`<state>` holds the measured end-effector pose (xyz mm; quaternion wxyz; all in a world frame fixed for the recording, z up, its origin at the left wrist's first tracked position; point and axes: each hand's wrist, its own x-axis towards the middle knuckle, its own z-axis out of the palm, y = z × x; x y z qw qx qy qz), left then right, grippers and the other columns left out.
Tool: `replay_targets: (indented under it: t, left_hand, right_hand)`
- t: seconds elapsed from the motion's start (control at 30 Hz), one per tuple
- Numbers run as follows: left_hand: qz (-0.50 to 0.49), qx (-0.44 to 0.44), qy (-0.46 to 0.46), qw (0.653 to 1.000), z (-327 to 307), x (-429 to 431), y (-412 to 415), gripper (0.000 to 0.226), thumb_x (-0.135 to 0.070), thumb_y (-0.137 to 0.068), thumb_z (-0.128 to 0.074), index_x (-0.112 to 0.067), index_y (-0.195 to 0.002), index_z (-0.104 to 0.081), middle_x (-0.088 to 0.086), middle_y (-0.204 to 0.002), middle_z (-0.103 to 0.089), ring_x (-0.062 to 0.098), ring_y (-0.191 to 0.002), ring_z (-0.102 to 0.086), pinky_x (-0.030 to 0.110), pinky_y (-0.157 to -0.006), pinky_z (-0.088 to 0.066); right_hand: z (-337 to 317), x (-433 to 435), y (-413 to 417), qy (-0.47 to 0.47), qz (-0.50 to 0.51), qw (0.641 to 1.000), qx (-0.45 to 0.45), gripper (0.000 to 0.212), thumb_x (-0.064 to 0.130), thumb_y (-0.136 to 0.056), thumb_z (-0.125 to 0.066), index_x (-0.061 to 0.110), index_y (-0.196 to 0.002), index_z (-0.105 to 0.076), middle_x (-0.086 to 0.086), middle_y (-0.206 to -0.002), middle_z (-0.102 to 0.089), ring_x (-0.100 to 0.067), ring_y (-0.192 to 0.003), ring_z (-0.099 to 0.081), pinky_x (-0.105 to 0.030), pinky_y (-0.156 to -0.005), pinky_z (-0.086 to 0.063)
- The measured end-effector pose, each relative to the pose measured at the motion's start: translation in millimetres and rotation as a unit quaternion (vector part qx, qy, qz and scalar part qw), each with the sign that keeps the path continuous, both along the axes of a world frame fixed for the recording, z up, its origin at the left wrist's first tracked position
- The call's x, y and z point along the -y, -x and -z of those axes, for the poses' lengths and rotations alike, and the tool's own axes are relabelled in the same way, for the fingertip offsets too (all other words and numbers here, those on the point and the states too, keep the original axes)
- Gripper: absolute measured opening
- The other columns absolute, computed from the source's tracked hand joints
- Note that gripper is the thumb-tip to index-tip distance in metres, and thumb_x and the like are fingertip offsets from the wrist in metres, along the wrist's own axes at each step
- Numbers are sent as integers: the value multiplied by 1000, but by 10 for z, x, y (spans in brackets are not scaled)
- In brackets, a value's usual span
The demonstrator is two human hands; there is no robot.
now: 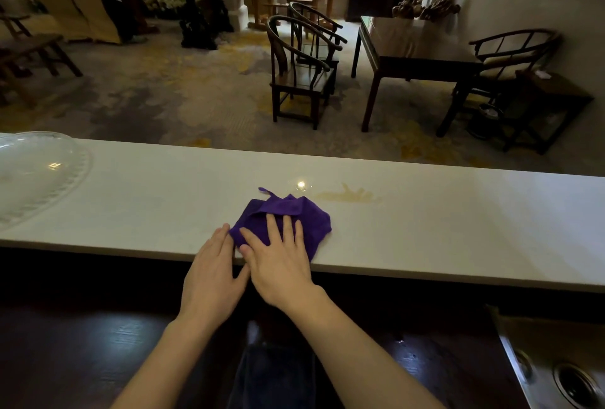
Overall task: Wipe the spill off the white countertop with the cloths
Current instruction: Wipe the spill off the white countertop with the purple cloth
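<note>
From the head view, we take the cloth (288, 222) as our landmark: a purple, rumpled square lying on the counter (458, 228), close to its near edge. Our right hand (278, 258) lies flat on top of it, fingers spread and pressing down, not pinching anything. Our left hand (212, 274) rests flat on the near edge just left of the cloth, fingertips touching its left corner, holding nothing.

The spill (347, 196) sits beyond the cloth and to its right, near but apart from the cloth's far right edge. It is a pale yellowish smear whose long axis runs left to right along the counter, with small splashes pointing away from us. So we judge the coming stroke must push the cloth forward and rightward, and the right hand, already on the cloth and on the spill's side, is the nearer one. The cloth's loop tag points away and left. A clear dish (39, 172) stands well left of the cloth.
</note>
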<state>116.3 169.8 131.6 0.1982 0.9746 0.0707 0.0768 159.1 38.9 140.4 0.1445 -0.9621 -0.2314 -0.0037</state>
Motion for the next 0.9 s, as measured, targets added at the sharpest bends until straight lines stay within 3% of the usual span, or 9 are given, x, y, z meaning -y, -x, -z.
replay_targets:
  t: [0.27, 0.73, 0.9]
  left_hand:
    - [-16, 15, -26, 999, 44, 9, 15, 80, -64, -90, -43, -9, -148, -38, 4, -161, -32, 17, -148, -30, 36, -117, -31]
    - [-9, 35, -57, 998, 64, 33, 24, 79, -62, -89, -42, -5, -143, -46, 8, -156, -41, 22, -145, -36, 37, -118, -31]
    - [-10, 39, -53, 998, 98, 12, 8, 78, -63, -89, -43, -7, -143, -47, 7, -156, -42, 20, -145, -36, 37, -118, -31]
  right_hand:
    - [47, 422, -156, 25, 34, 999, 29, 48, 37, -109, -31, 29, -157, -29, -16, -168, -19, -36, -157, -7, -54, -126, 1]
    - [33, 1874, -556, 32, 227, 973, 9, 48, 43, -108, -22, 36, -154, -33, -12, -166, -26, -38, -154, -13, -57, -125, 0]
    - [17, 1985, -813, 41, 290, 956, -30, 54, 47, -107, -21, 33, -160, -19, -13, -169, -16, -39, -156, -5, -58, -123, 4]
